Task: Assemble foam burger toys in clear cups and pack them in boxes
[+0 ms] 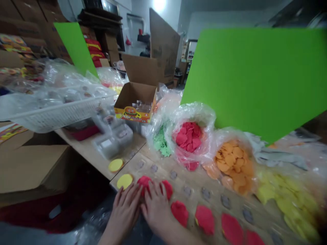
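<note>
My left hand [127, 201] reaches over the table's near edge, fingers stretched out, between a yellow disc [125, 181] and a red flat piece [144, 181]. Its fingertips touch or lie very near that red piece. Beside it, my right hand [156, 204] lies with fingers spread over the red pieces, one of which, a red piece [168, 189], shows past its fingertips. I see nothing gripped in either hand; what lies under the palms is hidden. A second yellow disc [115, 165] lies farther left. To the right runs a row of several red pieces [204, 219], some with yellow showing beneath.
Behind stand bags of green pieces [162, 141], red pieces [189, 136] and orange pieces [234, 160]. Yellow pieces [287, 194] lie at right. A burger-printed box [134, 114], white basket [63, 110], clear containers [112, 141], green board [255, 78] and open carton [33, 166] surround the table.
</note>
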### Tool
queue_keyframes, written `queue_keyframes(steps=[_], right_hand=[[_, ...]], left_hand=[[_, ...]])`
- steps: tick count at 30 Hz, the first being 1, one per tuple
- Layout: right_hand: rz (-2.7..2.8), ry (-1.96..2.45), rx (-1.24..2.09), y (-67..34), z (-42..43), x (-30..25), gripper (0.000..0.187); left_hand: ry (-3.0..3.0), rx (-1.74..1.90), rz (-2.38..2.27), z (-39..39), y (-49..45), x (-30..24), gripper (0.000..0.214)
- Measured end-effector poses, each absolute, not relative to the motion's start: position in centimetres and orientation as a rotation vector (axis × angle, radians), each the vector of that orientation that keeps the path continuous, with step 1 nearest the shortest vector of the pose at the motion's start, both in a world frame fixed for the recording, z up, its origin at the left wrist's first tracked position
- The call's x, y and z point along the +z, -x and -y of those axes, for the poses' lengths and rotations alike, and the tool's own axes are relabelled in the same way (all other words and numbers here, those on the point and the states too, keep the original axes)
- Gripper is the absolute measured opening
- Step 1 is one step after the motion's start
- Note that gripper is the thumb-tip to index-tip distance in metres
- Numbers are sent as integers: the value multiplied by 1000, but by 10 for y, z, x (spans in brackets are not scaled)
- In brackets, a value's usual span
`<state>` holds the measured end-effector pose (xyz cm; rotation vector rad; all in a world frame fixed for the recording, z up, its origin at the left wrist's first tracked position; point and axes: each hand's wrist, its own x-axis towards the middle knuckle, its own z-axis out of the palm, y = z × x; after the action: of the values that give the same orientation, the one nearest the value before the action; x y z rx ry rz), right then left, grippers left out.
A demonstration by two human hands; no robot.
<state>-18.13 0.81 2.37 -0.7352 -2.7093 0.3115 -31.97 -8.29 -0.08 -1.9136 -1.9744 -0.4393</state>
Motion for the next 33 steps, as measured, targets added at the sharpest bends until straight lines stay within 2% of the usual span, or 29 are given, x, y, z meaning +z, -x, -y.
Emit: queue_keyframes(steps=[4,7,10,14,16,18,20,23,25,27,28,30,32,33], right_hand=[[2428,821,359,166,-75,55,22],[2138,1105,159,161,-164,91,31],[2164,1316,43,168,-229,100,38],[2268,1266,148,181,-237,77,30],[2291,1236,210,179,-229,67,26],[2115,1220,455,170,-225,65,28],[1812,1186,778,156,-223,70,37],[1619,1096,1101,139,-204,84,42],[1684,996,1333,135,-176,90,38],[1777,860,1563,137,-141,91,34],[1842,808,1588,140,-124,91,31],[1981,772,1393,148,-95,88,25],[2068,743,1172,159,-76,84,19],[2089,718,1170,167,-69,83,17]], left_hand=[[1943,-328,1879,79,312,1,54],[1948,-284,1891,72,305,-1,56],[1904,-314,1951,66,300,-6,57],[1910,-431,2081,69,292,-4,61],[1899,-617,2196,75,289,4,57],[1852,-964,2342,78,286,16,47],[1733,-1483,2497,72,282,30,34],[1223,-2606,2561,45,271,54,27],[692,-3472,2219,20,261,70,35],[318,-4131,1650,-2,253,83,44],[170,-4312,1380,-8,251,86,44],[-117,-4451,1106,-10,252,86,38],[-458,-4393,1163,3,259,79,32],[-624,-4307,1266,13,265,73,31]])
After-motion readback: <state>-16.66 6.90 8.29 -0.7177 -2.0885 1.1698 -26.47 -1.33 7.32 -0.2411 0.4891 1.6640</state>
